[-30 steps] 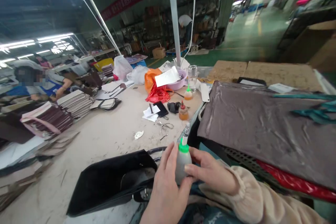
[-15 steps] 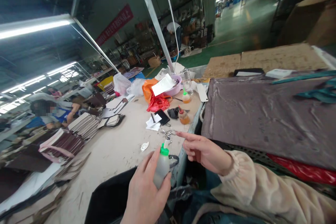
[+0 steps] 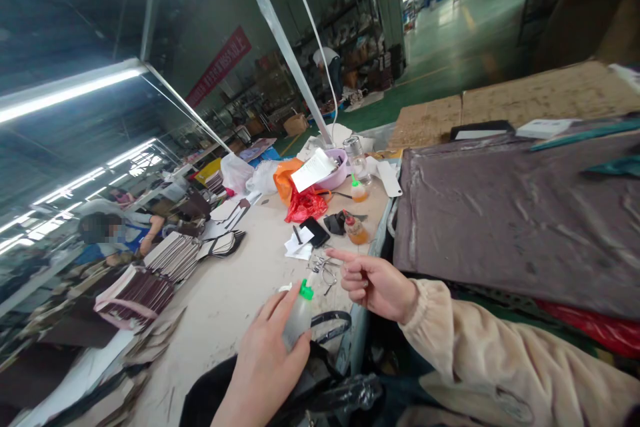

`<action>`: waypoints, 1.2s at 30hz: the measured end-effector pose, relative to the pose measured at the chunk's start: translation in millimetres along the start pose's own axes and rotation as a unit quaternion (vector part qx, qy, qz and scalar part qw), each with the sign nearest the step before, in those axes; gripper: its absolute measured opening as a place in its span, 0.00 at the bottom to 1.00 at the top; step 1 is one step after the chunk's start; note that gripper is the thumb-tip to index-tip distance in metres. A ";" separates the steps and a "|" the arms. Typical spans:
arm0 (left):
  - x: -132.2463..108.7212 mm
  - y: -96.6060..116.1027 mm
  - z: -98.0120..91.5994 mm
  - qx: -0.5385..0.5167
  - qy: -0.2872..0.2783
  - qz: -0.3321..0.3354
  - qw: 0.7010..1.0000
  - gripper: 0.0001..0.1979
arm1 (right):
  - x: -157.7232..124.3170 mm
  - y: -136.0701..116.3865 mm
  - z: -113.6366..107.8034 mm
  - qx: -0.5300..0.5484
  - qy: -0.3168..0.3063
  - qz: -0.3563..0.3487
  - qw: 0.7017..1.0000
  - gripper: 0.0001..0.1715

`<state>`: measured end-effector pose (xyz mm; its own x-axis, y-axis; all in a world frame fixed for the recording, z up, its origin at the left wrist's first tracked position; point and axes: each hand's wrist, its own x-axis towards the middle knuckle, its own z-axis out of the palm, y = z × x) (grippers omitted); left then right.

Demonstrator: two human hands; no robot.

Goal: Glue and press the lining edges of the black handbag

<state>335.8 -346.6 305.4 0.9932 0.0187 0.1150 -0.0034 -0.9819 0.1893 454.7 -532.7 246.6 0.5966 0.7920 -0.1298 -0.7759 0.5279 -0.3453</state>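
My left hand (image 3: 273, 353) is wrapped round a translucent white bottle (image 3: 299, 320) with a green cap, held low over the table's near edge. To its right, my right hand (image 3: 375, 280) points its index finger left, its other fingers curled; whether something small is in them is hidden. Beneath that fingertip lie small metal rings and clasps (image 3: 325, 272) on the table (image 3: 220, 293). A black strap loop (image 3: 333, 325) is beside the bottle. Further back stand a red-capped bottle (image 3: 355, 228) of orange liquid and a green-tipped one (image 3: 358, 190).
Stacked brown pieces (image 3: 133, 297) fill the table's left side. Red and orange bags (image 3: 306, 203), a pink basin (image 3: 335, 173) and a glass jar (image 3: 356, 157) stand at the back. A brown-covered surface (image 3: 500, 227) is at right. Another person (image 3: 123, 230) bends over work at left.
The view has shifted slightly. My left hand and the bottle are a little further left and lower. The metal pieces look more spread out, and more of the black strap loop shows.
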 end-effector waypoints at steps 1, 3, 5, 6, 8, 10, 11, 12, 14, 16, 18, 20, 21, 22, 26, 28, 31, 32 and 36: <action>1.3 -0.8 -0.1 0.002 -0.002 0.001 1.000 0.29 | 1.0 -0.1 -0.2 0.001 0.001 0.002 1.000 0.32; 3.9 -1.8 -0.9 0.010 -0.009 0.001 1.000 0.28 | 2.6 -0.1 -0.6 0.000 0.004 0.004 1.000 0.32; 6.2 -1.9 -2.8 0.018 -0.018 0.002 1.000 0.28 | 3.4 0.1 -1.2 0.001 0.007 0.004 1.000 0.31; 7.2 -1.7 -4.0 0.021 -0.022 0.004 1.000 0.28 | 3.4 0.1 -1.5 0.002 0.008 0.003 1.000 0.31; 9.1 -1.3 -6.3 0.023 -0.029 0.009 0.999 0.27 | 3.1 0.1 -2.2 0.006 0.010 0.004 1.000 0.30; 11.1 -1.3 -7.8 0.025 -0.031 0.016 0.999 0.27 | 2.4 -0.3 -3.1 0.011 0.011 0.009 1.000 0.29; 12.1 -1.5 -8.2 0.026 -0.030 0.020 0.999 0.26 | 2.1 -0.6 -3.5 0.015 0.011 0.011 1.000 0.28; 13.1 -1.9 -8.4 0.028 -0.029 0.025 0.999 0.26 | 1.9 -1.0 -4.1 0.018 0.012 0.013 1.000 0.28; 15.1 -2.8 -8.9 0.034 -0.027 0.033 0.999 0.26 | 1.8 -1.6 -5.5 0.025 0.013 0.016 0.999 0.28; 17.1 -3.5 -10.3 0.046 -0.030 0.037 0.998 0.27 | 2.2 -1.9 -7.4 0.030 0.011 0.018 0.999 0.28; 19.0 -3.9 -13.1 0.066 -0.034 0.040 0.996 0.28 | 3.0 -1.6 -9.4 0.033 0.009 0.021 0.999 0.28; 20.8 -3.8 -16.6 0.083 -0.037 0.048 0.995 0.28 | 3.8 -0.9 -11.1 0.033 0.009 0.023 0.999 0.27; 21.7 -3.8 -18.3 0.090 -0.040 0.051 0.994 0.27 | 4.1 -0.5 -11.7 0.032 0.010 0.022 0.999 0.27; 22.6 -3.8 -19.7 0.095 -0.043 0.053 0.993 0.27 | 4.3 -0.1 -12.1 0.030 0.010 0.021 0.999 0.27; 25.7 -6.0 -21.7 0.111 -0.049 0.066 0.990 0.28 | 4.7 0.8 -12.0 0.012 0.015 0.009 1.000 0.26; 26.8 -8.5 -20.9 0.114 -0.042 0.077 0.990 0.29 | 4.8 0.8 -12.0 0.003 0.018 0.006 1.000 0.26; 27.9 -11.9 -19.6 0.115 -0.034 0.086 0.989 0.30 | 5.0 0.6 -12.8 -0.005 0.018 0.005 1.000 0.26; 28.2 -12.6 -19.5 0.118 -0.033 0.087 0.989 0.29 | 5.0 0.5 -13.2 -0.007 0.017 0.004 1.000 0.26; 29.8 -14.5 -19.7 0.132 -0.031 0.089 0.987 0.28 | 4.8 0.4 -14.1 -0.010 0.015 0.004 1.000 0.26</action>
<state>363.2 -328.1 325.3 0.9847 -0.1631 0.0615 -0.1573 -0.9835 -0.0894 460.2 -533.0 232.7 0.5966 0.7863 -0.1607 -0.7765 0.5150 -0.3631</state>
